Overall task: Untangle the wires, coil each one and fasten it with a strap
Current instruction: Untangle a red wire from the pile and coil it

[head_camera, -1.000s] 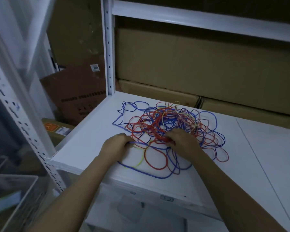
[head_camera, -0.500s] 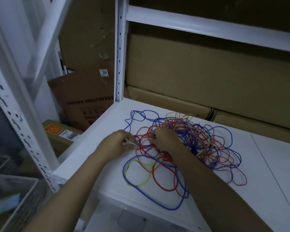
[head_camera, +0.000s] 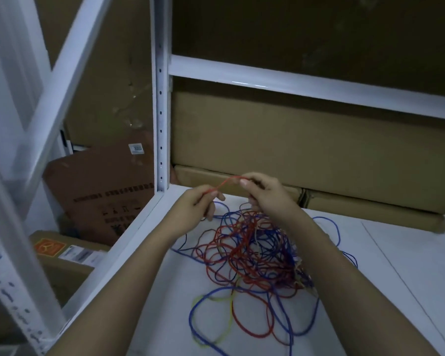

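**Teasing one red strand out of the tangle**

Standing behind everything was the white shelving frame point(head_camera: 160, 104), its upright rising at the left corner and a crossbar running off to the right, with brown cardboard boxes point(head_camera: 306, 150) stacked against the back. Below lay the white shelf board point(head_camera: 409, 265), which carried the work. On it, near the middle and reaching toward the front edge, sprawled the tangle of wires point(head_camera: 254, 253): red, blue and a little yellow, looped thickly through each other. A loose blue loop point(head_camera: 242, 327) and a yellow loop point(head_camera: 213, 319) trailed out at the near side.

Both hands were raised above the far edge of the heap. The left hand point(head_camera: 193, 209) had its grip pinched on a red wire point(head_camera: 226, 182), and the right hand point(head_camera: 265, 194) pinched the same strand a little farther along, so a short stretch ran between them, arching slightly. No strap could be seen anywhere.

To do this step well, it seemed best to find the free end of that red strand and follow it hand over hand, lifting gently, not hauling. A hard pull would likely cinch the knots below. Where the strand dived under blue loops, easing those open with one hand while the other fed the red through looked the safer course, before coiling began.
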`<move>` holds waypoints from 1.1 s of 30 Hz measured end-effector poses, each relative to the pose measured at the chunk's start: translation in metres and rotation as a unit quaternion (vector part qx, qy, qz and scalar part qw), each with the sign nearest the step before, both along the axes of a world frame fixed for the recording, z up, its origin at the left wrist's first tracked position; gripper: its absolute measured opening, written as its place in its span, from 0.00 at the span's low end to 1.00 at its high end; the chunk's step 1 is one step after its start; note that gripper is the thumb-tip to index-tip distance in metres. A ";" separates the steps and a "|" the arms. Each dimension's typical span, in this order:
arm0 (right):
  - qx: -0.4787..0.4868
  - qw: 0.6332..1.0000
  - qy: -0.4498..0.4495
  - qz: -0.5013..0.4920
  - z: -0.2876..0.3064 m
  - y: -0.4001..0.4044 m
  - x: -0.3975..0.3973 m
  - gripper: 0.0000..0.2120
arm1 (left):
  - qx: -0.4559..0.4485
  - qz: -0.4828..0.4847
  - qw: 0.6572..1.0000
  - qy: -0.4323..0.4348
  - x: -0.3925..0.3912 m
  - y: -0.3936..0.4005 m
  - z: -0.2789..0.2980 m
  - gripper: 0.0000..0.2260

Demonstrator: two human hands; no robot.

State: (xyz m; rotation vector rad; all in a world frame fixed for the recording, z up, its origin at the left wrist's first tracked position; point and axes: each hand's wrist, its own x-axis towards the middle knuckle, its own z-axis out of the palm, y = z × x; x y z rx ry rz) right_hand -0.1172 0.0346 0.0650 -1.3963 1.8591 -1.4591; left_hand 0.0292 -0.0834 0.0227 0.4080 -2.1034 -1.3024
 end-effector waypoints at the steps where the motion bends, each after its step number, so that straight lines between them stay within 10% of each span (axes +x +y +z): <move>1: 0.009 1.000 0.018 -0.014 -0.002 0.003 -0.005 0.10 | -0.007 -0.015 1.000 -0.001 -0.001 0.000 0.005 0.12; 7: 0.047 0.974 0.215 -0.053 0.000 0.010 -0.023 0.13 | -0.005 -0.096 0.995 -0.011 -0.020 0.024 0.043 0.10; 11: 0.104 0.887 0.418 -0.167 0.009 0.012 -0.036 0.14 | 0.085 -0.089 0.992 -0.036 -0.027 0.031 0.067 0.11; 18: 0.056 0.844 0.522 -0.115 0.039 0.006 -0.044 0.13 | 0.182 -0.037 0.980 -0.078 -0.030 0.037 0.102 0.20; 21: -0.046 0.911 0.403 -0.078 0.051 -0.005 -0.043 0.12 | 0.205 -0.026 0.978 -0.021 -0.034 0.042 0.114 0.12; 24: -0.096 0.991 0.091 -0.007 0.060 -0.012 -0.036 0.09 | 0.268 0.003 0.961 0.073 -0.038 0.043 0.121 0.12; 28: 0.024 0.952 -0.258 0.163 0.028 0.000 -0.019 0.06 | 0.309 0.068 0.936 0.152 -0.041 0.039 0.123 0.14; 33: 0.027 0.975 -0.176 0.134 0.011 -0.003 -0.016 0.11 | 0.258 0.137 0.938 0.184 -0.030 0.029 0.125 0.12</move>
